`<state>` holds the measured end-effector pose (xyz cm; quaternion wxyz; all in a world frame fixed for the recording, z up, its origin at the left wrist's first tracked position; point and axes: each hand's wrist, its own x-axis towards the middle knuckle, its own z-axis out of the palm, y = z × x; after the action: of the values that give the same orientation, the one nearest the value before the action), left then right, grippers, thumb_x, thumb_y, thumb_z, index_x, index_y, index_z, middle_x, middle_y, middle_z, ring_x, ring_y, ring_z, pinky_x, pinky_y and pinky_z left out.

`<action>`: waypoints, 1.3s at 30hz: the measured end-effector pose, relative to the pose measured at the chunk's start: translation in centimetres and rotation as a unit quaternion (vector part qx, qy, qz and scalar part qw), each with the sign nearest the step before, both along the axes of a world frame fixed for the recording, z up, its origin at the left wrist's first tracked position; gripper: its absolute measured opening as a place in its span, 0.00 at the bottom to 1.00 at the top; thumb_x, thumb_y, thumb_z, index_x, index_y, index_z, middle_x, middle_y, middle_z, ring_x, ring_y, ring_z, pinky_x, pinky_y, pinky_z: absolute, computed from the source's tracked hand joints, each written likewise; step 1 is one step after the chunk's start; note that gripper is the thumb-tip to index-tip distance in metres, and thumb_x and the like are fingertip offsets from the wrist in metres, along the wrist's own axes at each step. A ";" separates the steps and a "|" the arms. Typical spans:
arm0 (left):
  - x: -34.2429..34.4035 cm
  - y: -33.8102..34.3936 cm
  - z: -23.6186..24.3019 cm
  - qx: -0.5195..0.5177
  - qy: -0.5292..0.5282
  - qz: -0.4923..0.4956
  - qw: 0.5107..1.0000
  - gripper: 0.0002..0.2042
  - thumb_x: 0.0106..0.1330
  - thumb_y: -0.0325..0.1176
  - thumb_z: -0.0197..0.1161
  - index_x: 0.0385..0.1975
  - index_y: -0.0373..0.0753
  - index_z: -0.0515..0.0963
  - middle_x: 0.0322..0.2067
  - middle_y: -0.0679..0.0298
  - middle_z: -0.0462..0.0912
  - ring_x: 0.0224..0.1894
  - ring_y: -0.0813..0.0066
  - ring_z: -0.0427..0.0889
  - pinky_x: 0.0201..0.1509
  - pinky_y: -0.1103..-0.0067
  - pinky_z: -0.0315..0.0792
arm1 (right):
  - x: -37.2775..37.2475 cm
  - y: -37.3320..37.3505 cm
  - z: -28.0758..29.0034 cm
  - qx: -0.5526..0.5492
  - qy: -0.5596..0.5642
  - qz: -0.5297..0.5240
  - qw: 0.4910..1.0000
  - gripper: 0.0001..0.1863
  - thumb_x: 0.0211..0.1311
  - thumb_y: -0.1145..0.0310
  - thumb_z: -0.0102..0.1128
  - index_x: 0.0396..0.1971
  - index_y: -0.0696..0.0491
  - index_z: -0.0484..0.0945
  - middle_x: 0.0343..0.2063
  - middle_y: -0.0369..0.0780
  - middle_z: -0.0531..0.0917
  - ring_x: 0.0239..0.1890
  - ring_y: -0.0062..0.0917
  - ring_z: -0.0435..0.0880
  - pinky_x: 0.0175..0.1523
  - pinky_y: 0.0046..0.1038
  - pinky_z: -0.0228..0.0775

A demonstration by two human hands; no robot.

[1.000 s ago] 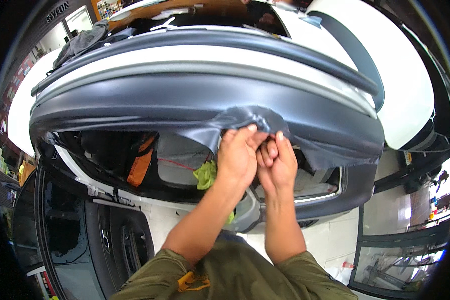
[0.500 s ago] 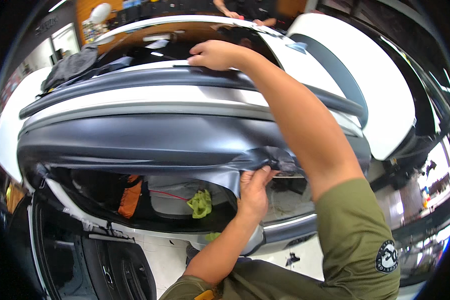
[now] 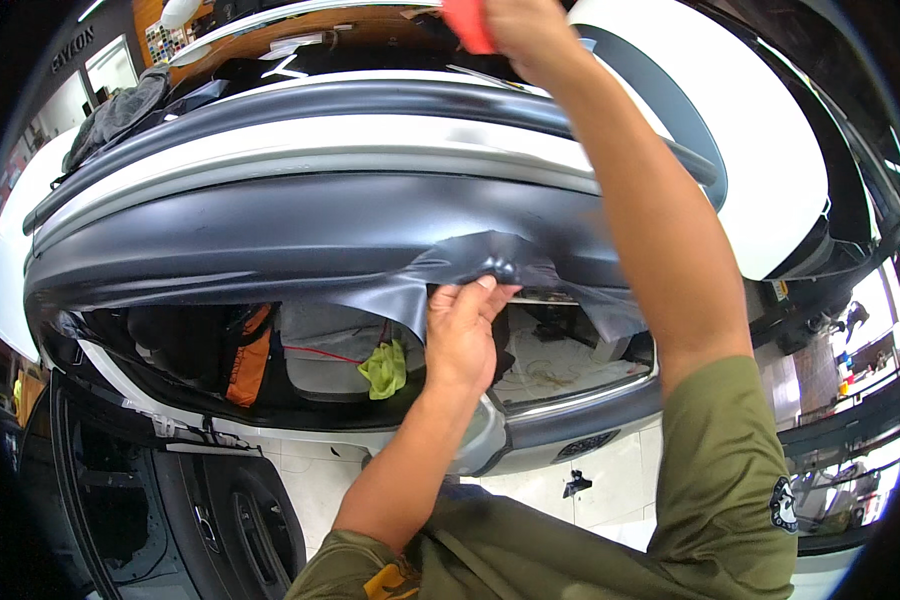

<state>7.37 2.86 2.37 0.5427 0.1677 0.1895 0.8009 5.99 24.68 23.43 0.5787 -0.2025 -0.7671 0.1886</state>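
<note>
Dark satin-grey wrap film (image 3: 300,225) covers the roof edge of a white car above the door opening. My left hand (image 3: 462,335) pinches the film's loose lower edge, where it puckers into folds around the fingertips. Beyond the roof, my right hand (image 3: 535,40) is raised at the top of the picture, closed on a red squeegee (image 3: 468,25) that the upper border partly cuts off. To the right of my left hand, a flap of film (image 3: 610,310) hangs over the window.
A dark roof rail (image 3: 320,110) runs along the white roof. Through the opening show a yellow-green cloth (image 3: 382,370) and an orange strip (image 3: 250,365). The opened door (image 3: 220,510) stands at lower left. A grey towel (image 3: 120,110) lies on the car at far left.
My right hand has lifted off the roof rail area and moved up and right, and a red squeegee now shows in it. My left hand still pinches the film; the view has shifted.
</note>
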 end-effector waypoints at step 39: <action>-0.1 0.1 -0.7 -0.038 -0.005 -0.004 0.999 0.02 0.62 0.23 0.56 0.31 0.35 0.76 0.31 0.60 0.82 0.36 0.66 0.85 0.51 0.69 0.77 | 12.2 -14.2 -4.9 0.004 -0.398 0.007 0.918 0.11 0.60 0.65 0.59 0.32 0.60 0.75 0.24 0.51 0.79 0.28 0.47 0.77 0.36 0.40 0.68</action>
<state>7.30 2.97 1.64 0.5525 0.1433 0.2161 0.7921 18.23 10.48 18.57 0.2254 -0.2537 -0.9360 0.0936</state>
